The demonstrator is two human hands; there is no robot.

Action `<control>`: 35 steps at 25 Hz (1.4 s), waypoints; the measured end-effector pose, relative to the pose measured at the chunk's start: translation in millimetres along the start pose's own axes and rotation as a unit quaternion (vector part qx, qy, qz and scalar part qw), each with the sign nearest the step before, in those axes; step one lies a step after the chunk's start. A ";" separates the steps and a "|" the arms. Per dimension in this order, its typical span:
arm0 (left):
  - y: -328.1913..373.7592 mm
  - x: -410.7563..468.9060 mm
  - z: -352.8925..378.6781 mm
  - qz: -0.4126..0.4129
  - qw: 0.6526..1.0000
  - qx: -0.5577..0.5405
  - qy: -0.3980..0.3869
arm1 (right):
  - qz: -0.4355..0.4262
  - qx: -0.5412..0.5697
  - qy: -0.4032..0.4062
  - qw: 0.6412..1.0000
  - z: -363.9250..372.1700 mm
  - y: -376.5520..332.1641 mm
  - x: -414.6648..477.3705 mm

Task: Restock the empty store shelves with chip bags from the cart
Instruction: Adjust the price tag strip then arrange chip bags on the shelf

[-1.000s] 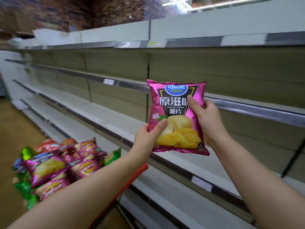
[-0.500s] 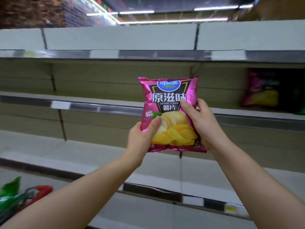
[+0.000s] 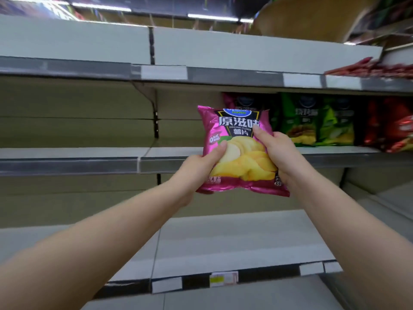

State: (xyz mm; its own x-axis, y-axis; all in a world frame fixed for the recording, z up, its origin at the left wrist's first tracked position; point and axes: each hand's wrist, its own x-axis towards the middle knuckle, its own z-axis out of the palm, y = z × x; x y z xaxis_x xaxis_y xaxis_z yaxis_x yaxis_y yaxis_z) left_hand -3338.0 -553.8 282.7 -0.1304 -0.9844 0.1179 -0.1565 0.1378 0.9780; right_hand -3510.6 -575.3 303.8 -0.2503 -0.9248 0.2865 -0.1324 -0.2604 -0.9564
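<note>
I hold a pink chip bag point(image 3: 240, 139) upright in front of the middle shelf point(image 3: 89, 157). My left hand point(image 3: 199, 166) grips its lower left edge with the thumb on the front. My right hand point(image 3: 279, 153) grips its right side, thumb across the front. Right behind the bag another pink bag point(image 3: 232, 100) stands on that shelf, mostly hidden. The cart is out of view.
Green chip bags point(image 3: 312, 121) and red chip bags point(image 3: 393, 126) stand in a row on the middle shelf at right. A top shelf point(image 3: 201, 74) runs above and a lower shelf point(image 3: 223, 253) below. Red packets point(image 3: 375, 68) lie on the top shelf's right end.
My view has swung right along the shelves. The cart with its bags has left the frame and the stocked bags at right have come into view. Both hands keep their hold on the pink bag.
</note>
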 end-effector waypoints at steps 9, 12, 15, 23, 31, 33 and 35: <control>56.3 126.2 32.0 0.012 0.992 0.103 -0.074 | 0.040 -0.005 0.013 0.999 -37.7 -8.7 129.2; 51.4 173.4 33.8 -0.022 0.992 0.096 -0.081 | 0.043 0.030 -0.007 0.999 -31.1 1.0 173.1; 42.8 211.4 35.6 -0.030 0.993 0.073 -0.090 | 0.026 0.060 -0.010 0.998 -24.0 12.0 207.1; 20.3 260.2 43.5 0.015 0.994 0.077 -0.079 | 0.020 0.101 -0.028 0.994 -16.7 43.9 249.7; 14.8 252.7 50.9 -0.013 0.993 0.087 -0.083 | 0.028 -0.030 -0.026 0.999 -18.0 46.5 250.6; 18.4 247.0 53.7 -0.033 0.992 0.094 -0.080 | 0.002 -0.105 -0.019 0.994 -19.0 39.7 244.1; 21.1 237.8 55.8 -0.043 0.990 0.125 -0.050 | -0.049 -0.226 0.003 0.973 -23.0 27.5 227.7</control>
State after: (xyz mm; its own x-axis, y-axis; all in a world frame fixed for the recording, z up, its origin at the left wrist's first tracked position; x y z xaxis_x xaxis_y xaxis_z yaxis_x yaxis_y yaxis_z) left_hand -3427.0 -779.0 321.9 -0.1994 -0.9799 0.0061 -0.4077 0.0886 0.9088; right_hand -3593.3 -786.7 344.0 -0.2216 -0.8996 0.3763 -0.5637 -0.1967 -0.8022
